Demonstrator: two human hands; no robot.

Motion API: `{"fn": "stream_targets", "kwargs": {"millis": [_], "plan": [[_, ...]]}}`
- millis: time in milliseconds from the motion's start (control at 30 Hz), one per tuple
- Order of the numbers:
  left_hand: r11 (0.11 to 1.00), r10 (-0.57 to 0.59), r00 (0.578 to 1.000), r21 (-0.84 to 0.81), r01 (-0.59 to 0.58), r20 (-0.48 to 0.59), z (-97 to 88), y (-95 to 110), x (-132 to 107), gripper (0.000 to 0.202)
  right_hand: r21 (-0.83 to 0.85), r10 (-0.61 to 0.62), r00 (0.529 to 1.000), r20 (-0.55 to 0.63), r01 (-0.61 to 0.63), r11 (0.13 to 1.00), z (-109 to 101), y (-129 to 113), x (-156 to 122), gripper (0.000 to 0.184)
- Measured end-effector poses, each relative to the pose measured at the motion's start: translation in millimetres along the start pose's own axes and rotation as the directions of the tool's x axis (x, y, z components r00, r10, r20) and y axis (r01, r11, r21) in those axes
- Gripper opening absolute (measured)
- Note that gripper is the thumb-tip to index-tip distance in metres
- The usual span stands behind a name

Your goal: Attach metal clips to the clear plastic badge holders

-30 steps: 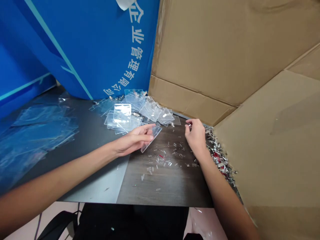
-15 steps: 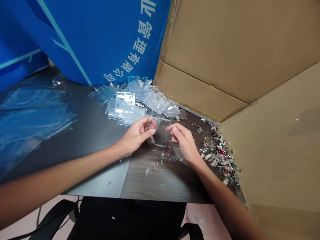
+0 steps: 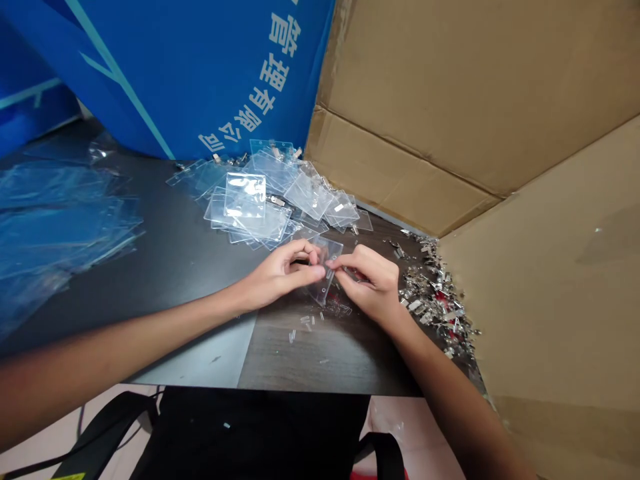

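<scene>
A clear plastic badge holder [image 3: 323, 288] with punched holes is tilted between my hands above the table. My left hand [image 3: 293, 270] grips it from the left, thumb in front and fingers curled behind. My right hand [image 3: 371, 277] pinches at its slotted edge, thumb and index finger together; whether a small part is between them I cannot make out. Below lie several small clear plastic strips [image 3: 305, 321] scattered on the table. Behind the hands is a heap of clear badge holders [image 3: 260, 213], some with metal clips fixed to them.
A pile of metal clips [image 3: 430, 300] lies along the right cardboard wall [image 3: 560, 293]. Stacked clear sleeves [image 3: 60, 227] cover the table's left side. A blue printed panel [image 3: 200, 67] and a cardboard sheet [image 3: 425, 87] stand at the back. The table [image 3: 280, 367] ends just before a black chair.
The badge holder has tilted, and my left thumb has moved onto it. My right fingers have closed in at its edge. The whole view has shifted slightly.
</scene>
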State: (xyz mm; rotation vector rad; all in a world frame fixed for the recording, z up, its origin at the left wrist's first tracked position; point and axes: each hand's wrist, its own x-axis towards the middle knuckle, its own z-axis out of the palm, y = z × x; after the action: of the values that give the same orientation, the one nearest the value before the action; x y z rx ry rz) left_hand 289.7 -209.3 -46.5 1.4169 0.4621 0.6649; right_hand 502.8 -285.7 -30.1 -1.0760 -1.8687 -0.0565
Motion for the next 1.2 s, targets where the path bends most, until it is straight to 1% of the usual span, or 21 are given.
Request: {"fn": "stream_targets", "kwargs": {"millis": [100, 167, 233, 300, 367, 433, 467, 567, 667, 733, 867, 967, 1133, 1200], "plan": [[1.0, -0.009, 0.999, -0.007, 0.009, 0.052, 1.7, -1.5, -0.7, 0.042, 0.039, -0.082, 0.997, -0.004, 0.082, 0.996, 1.8, 0.4, -0.2, 0.021], [0.999, -0.036, 0.998, -0.032, 0.037, 0.052, 2.3, -3.2, -1.5, 0.042, 0.058, -0.083, 0.997, 0.012, 0.082, 0.995, 3.7, -0.7, -0.8, 0.021], [0.997, -0.05, 0.997, -0.057, 0.053, 0.054, 2.3, -4.8, -1.8, 0.041, 0.071, -0.045, 0.999, 0.028, 0.043, 0.997, 5.7, -2.8, -1.7, 0.021], [0.994, -0.058, 0.997, -0.089, 0.062, 0.043, 1.7, -5.9, -1.4, 0.039, 0.096, 0.056, 0.997, 0.047, -0.06, 0.994, 7.1, -5.5, -2.5, 0.018], [0.989, -0.079, 0.997, -0.127, 0.08, 0.013, 1.1, -6.4, -0.5, 0.039, 0.149, 0.21, 0.975, 0.076, -0.22, 0.964, 7.4, -7.9, -2.7, 0.014], [0.979, -0.119, 0.993, -0.17, 0.113, -0.025, 0.9, -6.4, 0.5, 0.04, 0.222, 0.366, 0.923, 0.119, -0.384, 0.896, 6.4, -8.9, -2.1, 0.02], [0.974, -0.137, 0.99, -0.187, 0.128, -0.04, 1.1, -6.2, 1.0, 0.041, 0.26, 0.423, 0.894, 0.145, -0.447, 0.856, 5.5, -8.7, -1.7, 0.022], [0.966, -0.164, 0.984, -0.21, 0.148, -0.064, 2.8, -5.0, 1.5, 0.04, 0.34, 0.51, 0.831, 0.223, -0.556, 0.758, 3.1, -5.4, -1.4, 0.018], [0.971, -0.162, 0.984, -0.19, 0.145, -0.078, 4.9, -3.5, 1.0, 0.035, 0.37, 0.532, 0.804, 0.266, -0.595, 0.714, 3.1, -0.5, -3.5, 0.01], [0.973, -0.172, 0.981, -0.171, 0.155, -0.091, 5.7, -3.2, 0.8, 0.032, 0.379, 0.543, 0.791, 0.28, -0.611, 0.695, 4.6, 2.1, -5.5, 0.009], [0.97, -0.2, 0.975, -0.157, 0.184, -0.099, 6.0, -5.4, 1.9, 0.024, 0.418, 0.55, 0.775, 0.311, -0.631, 0.653, 7.8, 4.7, -6.3, 0.012], [0.972, -0.171, 0.98, -0.181, 0.151, -0.103, 6.6, -7.1, 2.7, 0.02, 0.458, 0.539, 0.769, 0.345, -0.639, 0.618, 9.5, 4.9, -4.1, 0.014], [0.965, -0.14, 0.985, -0.239, 0.112, -0.103, 6.6, -5.6, 1.3, 0.023, 0.511, 0.554, 0.728, 0.404, -0.682, 0.523, 12.9, 3.3, -2.9, 0.023], [0.965, -0.142, 0.982, -0.237, 0.11, -0.121, 5.5, -5.5, 0.6, 0.027, 0.517, 0.554, 0.719, 0.419, -0.691, 0.505, 13.0, 2.3, -3.4, 0.025]]}}
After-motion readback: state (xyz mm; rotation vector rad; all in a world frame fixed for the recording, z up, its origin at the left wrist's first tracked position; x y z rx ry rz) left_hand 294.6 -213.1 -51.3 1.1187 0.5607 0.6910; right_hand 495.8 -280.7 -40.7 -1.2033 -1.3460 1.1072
